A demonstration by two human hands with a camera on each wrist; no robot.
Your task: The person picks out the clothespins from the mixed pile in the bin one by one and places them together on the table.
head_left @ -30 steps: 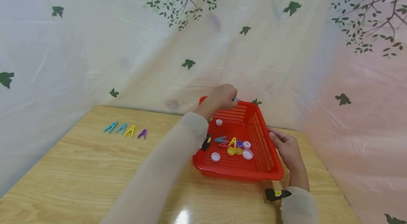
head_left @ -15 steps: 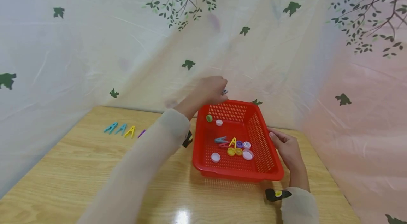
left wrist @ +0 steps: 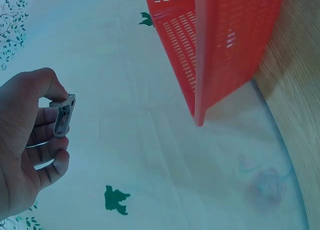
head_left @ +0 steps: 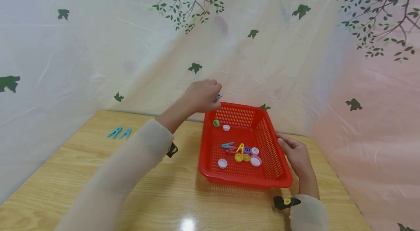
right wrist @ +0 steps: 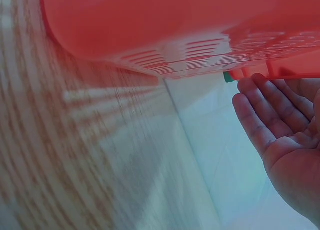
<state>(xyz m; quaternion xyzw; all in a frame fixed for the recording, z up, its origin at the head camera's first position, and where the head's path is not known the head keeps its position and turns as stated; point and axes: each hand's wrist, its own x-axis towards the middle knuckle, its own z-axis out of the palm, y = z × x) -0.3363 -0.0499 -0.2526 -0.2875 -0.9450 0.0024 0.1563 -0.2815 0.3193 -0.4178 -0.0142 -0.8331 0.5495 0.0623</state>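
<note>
Fingers of the left hand (head_left: 201, 95) are pinching a grey clip (left wrist: 64, 117); the right hand (head_left: 296, 156), fingers loosely extended, is probably steadying the red basket (head_left: 242, 181) against sliding.

Clips (head_left: 114, 132) on tbl (head_left: 157, 198), L of bskt (head_left: 239, 180); caps (head_left: 222, 164) in bskt.

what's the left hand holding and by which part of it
The left hand pinches a small greyish clip, thumb at one end; which end it is can't be told.
</note>
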